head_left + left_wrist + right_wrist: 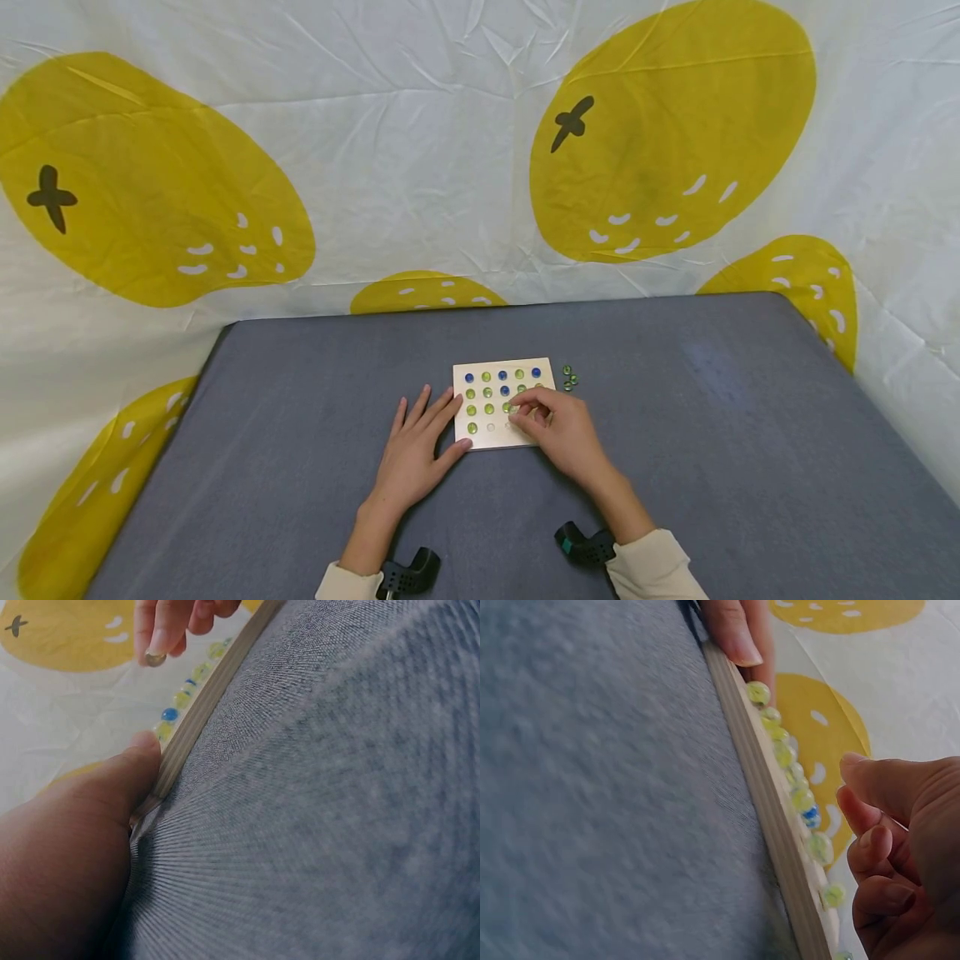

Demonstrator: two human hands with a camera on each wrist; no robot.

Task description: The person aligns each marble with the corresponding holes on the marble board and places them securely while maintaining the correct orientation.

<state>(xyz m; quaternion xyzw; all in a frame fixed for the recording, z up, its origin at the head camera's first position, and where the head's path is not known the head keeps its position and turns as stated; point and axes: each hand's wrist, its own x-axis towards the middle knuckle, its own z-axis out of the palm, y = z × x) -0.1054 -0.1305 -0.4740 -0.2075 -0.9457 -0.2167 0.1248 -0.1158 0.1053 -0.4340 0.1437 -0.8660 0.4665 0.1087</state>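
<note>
A pale wooden board (495,441) lies on the cloth, with rows of green and blue marbles in its round hollows. Along its left side rests my left hand (408,462), fingers spread and straight, the thumb on the near left corner. My right hand (570,433) is over the board's right part and covers some of it. Between its thumb and fingertips it pinches a glass marble (155,658), seen in the left wrist view. Bare hollows show in the nearest row, right of a green marble (472,428). Blue marbles, such as one at the far right corner (536,372), stand among the green ones.
Several loose green marbles (567,369) lie on the cloth just beyond the board's right edge. Grey cloth (300,467) covers the table. Behind it hangs a white curtain (420,167) with yellow shapes. Each wrist wears a black camera mount (411,573).
</note>
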